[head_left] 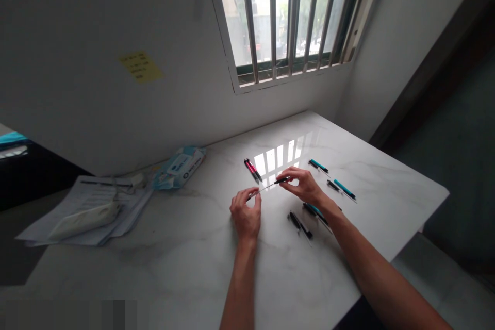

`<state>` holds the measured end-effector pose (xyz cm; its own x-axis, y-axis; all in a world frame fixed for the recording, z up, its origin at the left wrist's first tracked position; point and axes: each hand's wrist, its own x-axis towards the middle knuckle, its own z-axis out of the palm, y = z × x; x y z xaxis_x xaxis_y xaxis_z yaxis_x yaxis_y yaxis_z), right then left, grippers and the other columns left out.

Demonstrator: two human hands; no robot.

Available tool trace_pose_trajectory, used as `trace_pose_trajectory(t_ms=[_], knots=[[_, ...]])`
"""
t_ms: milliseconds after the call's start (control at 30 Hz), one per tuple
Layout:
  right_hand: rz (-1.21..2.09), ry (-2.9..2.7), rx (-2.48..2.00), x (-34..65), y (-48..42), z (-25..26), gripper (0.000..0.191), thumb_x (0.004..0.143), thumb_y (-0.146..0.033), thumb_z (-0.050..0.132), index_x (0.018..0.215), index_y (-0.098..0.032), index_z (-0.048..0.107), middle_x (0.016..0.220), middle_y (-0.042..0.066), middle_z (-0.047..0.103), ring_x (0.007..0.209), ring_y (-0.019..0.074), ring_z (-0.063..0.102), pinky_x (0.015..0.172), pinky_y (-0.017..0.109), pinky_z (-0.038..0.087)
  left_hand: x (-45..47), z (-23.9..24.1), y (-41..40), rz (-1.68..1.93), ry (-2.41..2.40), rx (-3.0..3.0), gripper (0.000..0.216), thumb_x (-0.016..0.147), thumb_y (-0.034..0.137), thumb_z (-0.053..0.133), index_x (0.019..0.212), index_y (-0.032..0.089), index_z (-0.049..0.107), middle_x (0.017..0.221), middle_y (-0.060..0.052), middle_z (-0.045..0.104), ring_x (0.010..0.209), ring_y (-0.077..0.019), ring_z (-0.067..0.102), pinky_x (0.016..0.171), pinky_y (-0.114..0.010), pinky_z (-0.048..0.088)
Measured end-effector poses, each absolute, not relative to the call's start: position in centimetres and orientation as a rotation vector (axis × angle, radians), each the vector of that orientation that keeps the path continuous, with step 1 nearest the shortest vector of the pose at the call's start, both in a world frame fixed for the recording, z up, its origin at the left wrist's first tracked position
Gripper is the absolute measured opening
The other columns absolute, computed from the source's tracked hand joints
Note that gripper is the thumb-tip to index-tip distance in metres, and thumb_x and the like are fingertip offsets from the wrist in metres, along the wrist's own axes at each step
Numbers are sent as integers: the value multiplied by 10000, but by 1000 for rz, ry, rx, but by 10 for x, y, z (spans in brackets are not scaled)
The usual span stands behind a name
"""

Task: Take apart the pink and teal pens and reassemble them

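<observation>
My left hand (246,215) is closed in a pinch on the lower left end of a thin pen refill (266,186). My right hand (302,185) pinches a black pen barrel piece (281,180) at the refill's other end. Whether the refill sits inside that piece cannot be made out. Beyond my hands lie red-and-black pens (252,170), side by side. Near my right forearm are pens taken apart: a black barrel (300,225) with its parts, and teal barrels (319,165) with black grips and thin refills. My arm partly hides one teal set (312,210).
A blue wipes packet (180,167) rests by the wall. Left of it, papers (88,216) lie under a white elongated object (85,220) and a cable. The marble-patterned table (174,273) ends at a right edge. A barred window (290,26) is above, and a yellow note (141,66) is on the wall.
</observation>
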<state>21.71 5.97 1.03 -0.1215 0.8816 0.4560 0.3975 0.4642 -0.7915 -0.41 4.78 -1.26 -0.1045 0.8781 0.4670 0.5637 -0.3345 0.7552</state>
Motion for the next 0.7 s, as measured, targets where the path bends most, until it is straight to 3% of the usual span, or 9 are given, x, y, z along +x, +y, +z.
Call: trace_pose_trajectory(t_ms=[500,700], knots=[[555,-1796,-1092,216,62,2,233,886,-145,697,1058,-261,804,1018,36,767,868,166,690,741,289,536,-4,-10,47,1322,1697,1989,143,893,202,655,960,260,766,1003,-28,778,958,-241,685,941,-389,495],[599,-1845,-1073,212,62,-2,233,891,-126,714,1056,-263,803,1025,28,760,886,159,695,772,273,538,-2,-9,43,1259,1769,2149,164,920,193,675,996,290,784,1041,-30,779,1043,-262,665,1008,-435,422]])
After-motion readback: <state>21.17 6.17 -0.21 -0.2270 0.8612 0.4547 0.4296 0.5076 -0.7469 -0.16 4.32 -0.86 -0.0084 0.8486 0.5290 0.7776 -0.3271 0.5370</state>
